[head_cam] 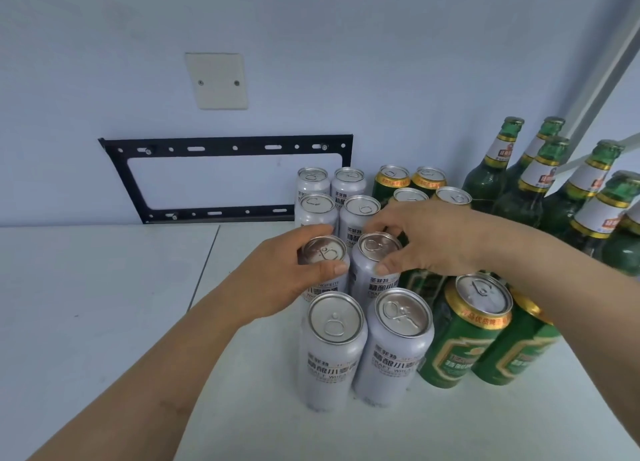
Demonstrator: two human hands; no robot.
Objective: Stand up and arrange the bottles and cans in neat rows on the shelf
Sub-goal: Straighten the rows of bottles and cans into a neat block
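left grip (277, 273) clamps white can (323, 252) | right grip (426, 239) clamps neighbouring can (377, 249)

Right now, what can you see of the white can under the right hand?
The white can stands upright on the shelf, third row back in the right white column. It looks like aluminium, with a silver lid, pull tab and dark lettering. The right hand grips its rim from above. It stands close beside the white can held by the left hand.
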